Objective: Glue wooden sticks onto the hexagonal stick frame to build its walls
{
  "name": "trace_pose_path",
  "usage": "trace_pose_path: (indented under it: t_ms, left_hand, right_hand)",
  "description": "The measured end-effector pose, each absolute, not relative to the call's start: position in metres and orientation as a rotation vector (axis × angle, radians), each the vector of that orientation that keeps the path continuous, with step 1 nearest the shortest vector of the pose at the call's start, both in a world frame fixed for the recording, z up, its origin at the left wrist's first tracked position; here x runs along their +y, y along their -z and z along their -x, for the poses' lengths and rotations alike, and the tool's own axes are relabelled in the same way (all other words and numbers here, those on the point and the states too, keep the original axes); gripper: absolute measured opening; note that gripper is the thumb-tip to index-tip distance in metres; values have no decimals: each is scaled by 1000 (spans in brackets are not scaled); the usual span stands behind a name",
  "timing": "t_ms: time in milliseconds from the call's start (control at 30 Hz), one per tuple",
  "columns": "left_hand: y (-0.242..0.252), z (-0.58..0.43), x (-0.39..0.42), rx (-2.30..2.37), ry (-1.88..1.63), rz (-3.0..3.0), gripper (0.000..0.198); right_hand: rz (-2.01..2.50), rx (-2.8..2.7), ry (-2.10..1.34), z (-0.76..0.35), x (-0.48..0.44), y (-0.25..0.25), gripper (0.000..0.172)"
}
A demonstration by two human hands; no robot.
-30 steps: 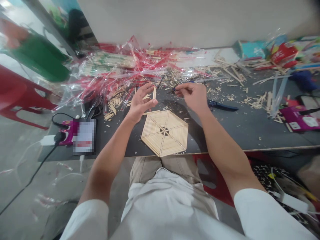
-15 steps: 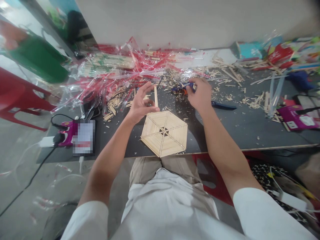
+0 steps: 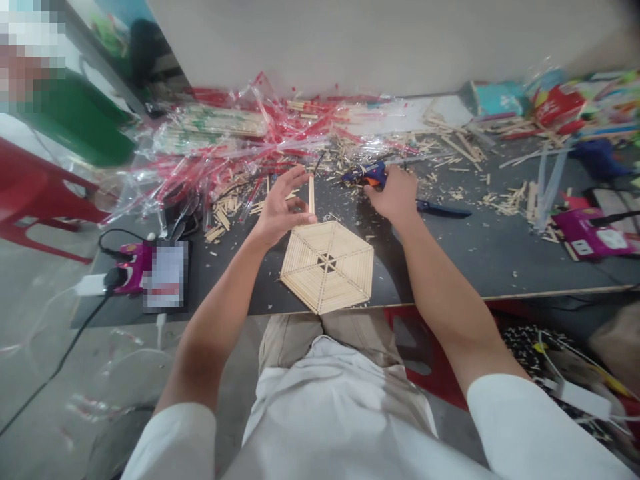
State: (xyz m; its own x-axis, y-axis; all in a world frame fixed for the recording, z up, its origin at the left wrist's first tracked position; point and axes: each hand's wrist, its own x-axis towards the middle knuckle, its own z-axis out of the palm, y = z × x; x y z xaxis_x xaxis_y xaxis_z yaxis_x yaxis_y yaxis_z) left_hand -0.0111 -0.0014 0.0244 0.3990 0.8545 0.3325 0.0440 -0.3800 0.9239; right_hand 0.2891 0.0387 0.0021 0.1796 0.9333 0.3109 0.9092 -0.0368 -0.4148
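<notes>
A hexagonal frame of wooden craft sticks [image 3: 327, 267], with spoke-like sticks meeting at a small central hole, lies flat on the dark table top [image 3: 450, 260] near its front edge. Above the frame's far side, my left hand [image 3: 280, 207] has its fingers spread and its thumb at the lower end of an upright wooden stick [image 3: 311, 193], seemingly holding it. My right hand [image 3: 395, 197] is closed on a blue and orange hot glue gun [image 3: 367, 175], beyond the frame's right side. The gun's handle is partly hidden by my fingers.
Loose stick pieces litter the table around a tangle of red-striped plastic wrap [image 3: 260, 143] and stick bundles [image 3: 215, 123]. A blue-handled tool [image 3: 443, 209] lies right of my right hand. Clear glue sticks [image 3: 547, 180] and a magenta box [image 3: 585, 233] sit further right.
My right hand has moved down onto the glue gun and closed on it, uncovering the gun's nozzle end. My left hand and the upright stick have barely moved.
</notes>
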Motion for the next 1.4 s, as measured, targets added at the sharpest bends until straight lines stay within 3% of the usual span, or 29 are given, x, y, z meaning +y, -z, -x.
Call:
trace_pose_path:
  t_ms: [467,900,1400]
  left_hand:
    - [-26,16,1,842,-1105,-1745,114]
    - [-28,17,-2,842,-1103,-1783,115]
    - [-27,16,-1,863,-1056,-1768,119]
  right_hand:
    - [1552,-1751,-321,-274,13,-49,32]
    - [1373,-1997,-458,-267,3,-58,19]
    - [1311,-2037,-514,-268,0,-59,25]
